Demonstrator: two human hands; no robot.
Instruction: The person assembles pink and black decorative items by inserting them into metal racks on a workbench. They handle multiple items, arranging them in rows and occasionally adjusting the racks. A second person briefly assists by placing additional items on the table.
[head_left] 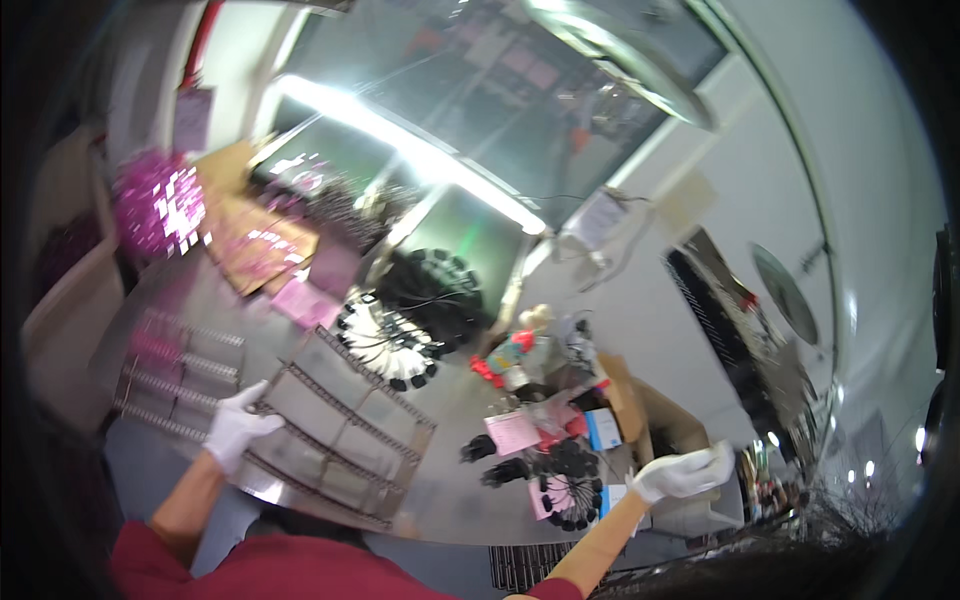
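My left hand (238, 430), in a white glove, is at the left edge of a slotted metal frame (345, 415) with several crossbars. Its thumb and fingers lie on either side of that edge and appear to grip it. A second, similar frame (180, 370) lies to the left of this hand. Out to the right, my right hand (686, 474), also white-gloved, has its fingers stretched out with nothing visible in them. It is above a pale bin beside an open cardboard box (625, 400).
A ring-shaped bundle of white and black cabled parts (390, 345) sits at the table's back. Black coiled parts (570, 490), pink cards (512, 432) and blue-white boxes (603, 428) crowd the right. A cardboard piece (260, 240) stands at the back left. A lamp tube (400, 140) hangs above.
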